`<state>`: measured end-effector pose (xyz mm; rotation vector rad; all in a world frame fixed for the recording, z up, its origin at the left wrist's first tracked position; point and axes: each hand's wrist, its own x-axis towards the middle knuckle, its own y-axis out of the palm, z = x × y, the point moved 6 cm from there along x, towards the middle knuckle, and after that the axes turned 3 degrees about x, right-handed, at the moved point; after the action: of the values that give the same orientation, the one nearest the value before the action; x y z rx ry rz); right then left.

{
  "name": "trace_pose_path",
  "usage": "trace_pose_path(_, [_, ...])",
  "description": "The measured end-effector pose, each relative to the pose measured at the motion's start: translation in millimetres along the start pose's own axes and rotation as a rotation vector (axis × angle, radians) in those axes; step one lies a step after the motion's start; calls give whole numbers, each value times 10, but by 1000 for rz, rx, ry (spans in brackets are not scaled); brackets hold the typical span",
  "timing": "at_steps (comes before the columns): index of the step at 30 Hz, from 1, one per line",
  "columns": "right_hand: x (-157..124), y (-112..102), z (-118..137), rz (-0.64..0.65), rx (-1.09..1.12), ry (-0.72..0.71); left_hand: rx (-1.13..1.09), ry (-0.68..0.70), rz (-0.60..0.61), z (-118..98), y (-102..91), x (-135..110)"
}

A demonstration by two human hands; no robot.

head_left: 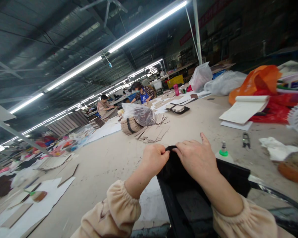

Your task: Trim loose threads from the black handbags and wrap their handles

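Both my hands meet at the top edge of a black bag-like piece [188,198] that stands in front of me on the long work table [109,158]. My left hand [154,159] is closed, pinching the black edge. My right hand [197,158] also grips that edge, fingers curled and thumb raised. Peach-coloured sleeves cover both wrists.
Stacks of brown card pieces [149,130] and a plastic bag [139,114] lie mid-table. A small green-capped bottle [223,152], clippers [246,139], a white cloth [278,148], a paper pad [243,109] and an orange bag [258,81] sit to the right. Two people [142,92] work farther down.
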<state>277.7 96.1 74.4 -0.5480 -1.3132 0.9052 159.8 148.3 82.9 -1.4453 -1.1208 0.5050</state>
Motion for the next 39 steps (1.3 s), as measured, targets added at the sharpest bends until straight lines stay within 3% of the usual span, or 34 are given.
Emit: trace_pose_path(39, [19, 56, 38, -48, 51, 29, -37, 49, -16, -35, 7, 4])
